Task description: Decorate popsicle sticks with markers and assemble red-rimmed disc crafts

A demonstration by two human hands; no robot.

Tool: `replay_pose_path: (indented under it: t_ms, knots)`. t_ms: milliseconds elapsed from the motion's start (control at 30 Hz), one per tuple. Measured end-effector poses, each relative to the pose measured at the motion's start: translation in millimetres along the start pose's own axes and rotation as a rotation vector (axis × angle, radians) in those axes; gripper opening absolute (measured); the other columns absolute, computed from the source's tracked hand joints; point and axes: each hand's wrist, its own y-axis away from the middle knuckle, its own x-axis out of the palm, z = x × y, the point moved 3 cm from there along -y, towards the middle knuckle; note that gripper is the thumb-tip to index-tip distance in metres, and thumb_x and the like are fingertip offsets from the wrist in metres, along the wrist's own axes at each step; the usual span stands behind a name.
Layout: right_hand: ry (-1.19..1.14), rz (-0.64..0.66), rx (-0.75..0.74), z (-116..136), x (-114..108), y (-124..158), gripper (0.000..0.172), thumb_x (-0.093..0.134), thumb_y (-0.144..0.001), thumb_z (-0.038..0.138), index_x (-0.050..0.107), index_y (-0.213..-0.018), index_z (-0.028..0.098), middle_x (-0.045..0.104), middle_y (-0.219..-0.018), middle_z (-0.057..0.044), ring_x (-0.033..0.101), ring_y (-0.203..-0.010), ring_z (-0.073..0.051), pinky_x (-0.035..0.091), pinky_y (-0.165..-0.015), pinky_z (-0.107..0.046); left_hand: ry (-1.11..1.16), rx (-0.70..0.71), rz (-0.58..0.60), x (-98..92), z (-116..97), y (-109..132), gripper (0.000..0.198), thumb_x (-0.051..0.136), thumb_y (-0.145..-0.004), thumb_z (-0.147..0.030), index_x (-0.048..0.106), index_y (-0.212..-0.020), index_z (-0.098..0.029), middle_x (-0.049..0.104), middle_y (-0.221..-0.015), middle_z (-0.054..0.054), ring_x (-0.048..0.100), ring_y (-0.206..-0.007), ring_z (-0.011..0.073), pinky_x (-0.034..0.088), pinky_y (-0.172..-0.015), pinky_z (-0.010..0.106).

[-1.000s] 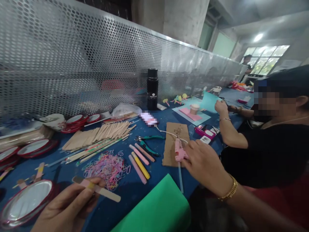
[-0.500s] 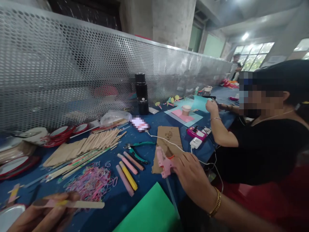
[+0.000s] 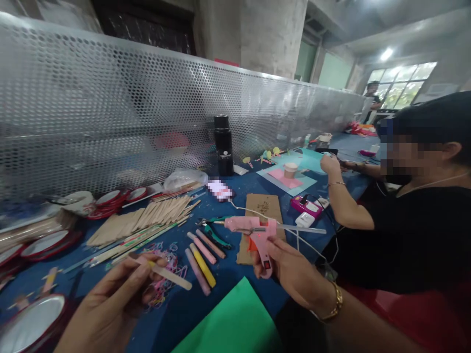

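Observation:
My right hand (image 3: 290, 267) grips a pink glue gun (image 3: 252, 230) by its handle, lifted off the table with the nozzle pointing left and a clear glue stick jutting out to the right. My left hand (image 3: 110, 304) is closed on a wooden craft stick (image 3: 165, 274) with pink and yellow paint, raised above a heap of small coloured rubber bands (image 3: 162, 279). Just left of the gun's nozzle lie green-handled pliers (image 3: 213, 230) and several chalk-like sticks (image 3: 202, 255). A brown cardboard piece (image 3: 263, 208) lies behind the gun.
A pile of plain wooden sticks (image 3: 147, 218) and red-rimmed round mirrors (image 3: 47, 242) sit at the left. A green sheet (image 3: 235, 326) lies at the near edge. A black flask (image 3: 223, 144) stands by the perforated metal screen (image 3: 147, 113). A seated person (image 3: 405, 220) works at the right.
My right hand has picked the glue gun up off the cardboard and turned it level, nozzle to the left. My left hand has lifted the painted stick higher and toward the middle.

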Motion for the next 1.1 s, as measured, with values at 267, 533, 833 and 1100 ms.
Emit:
replay_pose_path:
  t_ms: [267,533,833,1100]
  knots:
    - [-0.219,0.055,0.178,-10,19,-2,0.038,0.08,-0.079,0.049,0.068,-0.092,0.016,0.068,-0.085,-0.006,0.061,-0.074,-0.015,0.05,-0.069,-0.029,0.029,-0.005,0.125,-8.6,5,7,0.012,0.083,-0.072,-0.016,0.071,-0.071,-0.016,0.068,-0.066,-0.004,0.056,-0.054,0.0086,0.051,-0.049,0.015]
    - [-0.147,0.229,0.266,-34,29,3,0.04,0.078,-0.082,0.05,0.073,-0.109,0.021,0.069,-0.094,-0.007,0.064,-0.079,-0.015,0.051,-0.073,-0.03,0.038,0.105,0.184,-25.6,15,-11,0.026,0.091,-0.065,-0.03,0.071,-0.072,-0.016,0.074,-0.084,0.0,0.059,-0.06,0.0075,0.048,-0.05,0.015]
    - [-0.066,0.299,0.383,-48,38,-2,0.045,0.081,-0.076,0.057,0.079,-0.102,0.02,0.07,-0.087,-0.007,0.06,-0.075,-0.013,0.042,-0.067,-0.025,0.027,0.043,0.201,-33.8,23,-24,0.035,0.095,-0.058,-0.036,0.07,-0.072,-0.018,0.074,-0.086,-0.002,0.063,-0.065,0.0077,0.05,-0.053,0.013]
    - [-0.012,0.252,0.374,-58,34,1,0.044,0.081,-0.076,0.057,0.08,-0.106,0.025,0.068,-0.091,-0.008,0.057,-0.077,-0.013,0.039,-0.067,-0.025,0.009,0.035,0.22,-34.5,24,-26,0.036,0.097,-0.055,-0.038,0.072,-0.07,-0.017,0.072,-0.076,-0.002,0.061,-0.06,0.0058,0.051,-0.053,0.012]
